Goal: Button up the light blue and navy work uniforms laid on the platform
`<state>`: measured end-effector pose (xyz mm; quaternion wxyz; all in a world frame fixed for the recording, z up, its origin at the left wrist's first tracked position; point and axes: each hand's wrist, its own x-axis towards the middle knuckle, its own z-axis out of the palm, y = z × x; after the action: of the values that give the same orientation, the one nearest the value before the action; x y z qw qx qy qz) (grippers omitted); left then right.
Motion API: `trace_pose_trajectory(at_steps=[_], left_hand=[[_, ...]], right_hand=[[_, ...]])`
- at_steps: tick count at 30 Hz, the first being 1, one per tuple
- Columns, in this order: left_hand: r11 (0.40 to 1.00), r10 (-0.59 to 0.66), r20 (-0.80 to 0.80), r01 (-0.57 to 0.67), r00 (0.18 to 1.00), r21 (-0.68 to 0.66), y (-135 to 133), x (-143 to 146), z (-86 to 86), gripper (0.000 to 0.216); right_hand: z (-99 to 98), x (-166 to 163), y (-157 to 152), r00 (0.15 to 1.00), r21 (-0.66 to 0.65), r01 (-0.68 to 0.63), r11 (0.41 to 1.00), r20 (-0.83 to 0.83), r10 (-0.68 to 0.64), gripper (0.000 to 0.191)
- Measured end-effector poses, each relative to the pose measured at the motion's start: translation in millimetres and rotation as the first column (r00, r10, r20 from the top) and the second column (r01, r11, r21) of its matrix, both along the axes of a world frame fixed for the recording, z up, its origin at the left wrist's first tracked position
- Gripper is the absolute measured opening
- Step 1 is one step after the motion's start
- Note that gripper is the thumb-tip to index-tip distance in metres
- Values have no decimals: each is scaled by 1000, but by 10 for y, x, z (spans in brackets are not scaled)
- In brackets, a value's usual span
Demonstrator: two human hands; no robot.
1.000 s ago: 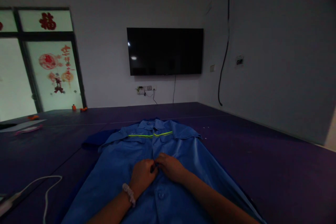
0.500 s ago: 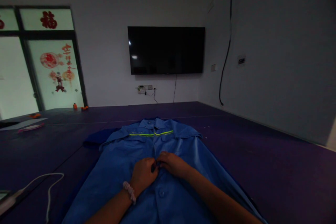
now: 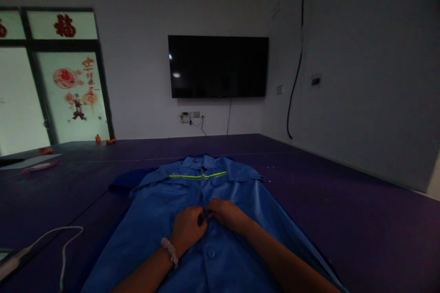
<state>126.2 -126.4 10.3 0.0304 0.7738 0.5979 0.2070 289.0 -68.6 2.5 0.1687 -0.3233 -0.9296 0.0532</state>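
Observation:
A blue short-sleeved work shirt [image 3: 161,210] with a yellow-green stripe across the chest lies spread out, collar away from me. Both hands meet at its front placket, near the middle. My left hand [image 3: 189,225], with a pale scrunchie [image 3: 169,252] on the wrist, pinches the placket cloth. From the other side my right hand [image 3: 225,214] grips the same edge, its fingertips against those of the left. What lies between the fingertips is mostly hidden. Closer to me, a button [image 3: 211,253] shows on the placket. Darker blue cloth [image 3: 129,179] sticks out beneath the shirt's left side.
The shirt lies on a wide purple surface [image 3: 343,210]. At the left are a white cable [image 3: 65,247], a pink-edged item [image 3: 41,166] and a pale sheet [image 3: 30,161]. Small orange objects [image 3: 110,141] sit near the far edge. A television [image 3: 218,66] hangs on the wall.
Almost nothing differs. Both hands stay at the same place on the placket, with only a slight shift of the fingers.

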Motion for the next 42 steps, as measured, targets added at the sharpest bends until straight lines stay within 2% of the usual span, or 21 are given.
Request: trace_pose_trajectory(at_steps=[8, 16, 23, 33, 38, 42], left_hand=[[1000, -11, -5, 11, 1000, 29, -10, 5, -4, 20], [998, -67, -16, 67, 998, 12, -24, 11, 18, 21], [985, -138, -74, 144, 988, 98, -61, 25, 13, 22], [901, -272, -202, 323, 941, 289, -91, 26, -112, 21], [872, -311, -216, 369, 925, 323, -82, 23, -137, 20], [872, -320, -210, 374, 924, 316, -87, 24, -136, 20]], right_hand=[[-3, 10, -37, 997, -6, -17, 1000, -76, 16, 24], [-36, 0, -12, 997, -15, 17, 1000, -70, -19, 24], [-55, -10, 7, 997, -12, 41, 999, -57, -42, 24], [-9, -9, -62, 994, -20, 64, 998, -90, -66, 22], [-21, -6, -53, 992, -30, 75, 997, -97, -77, 22], [-4, -3, -66, 992, -26, 90, 996, -85, -92, 22]])
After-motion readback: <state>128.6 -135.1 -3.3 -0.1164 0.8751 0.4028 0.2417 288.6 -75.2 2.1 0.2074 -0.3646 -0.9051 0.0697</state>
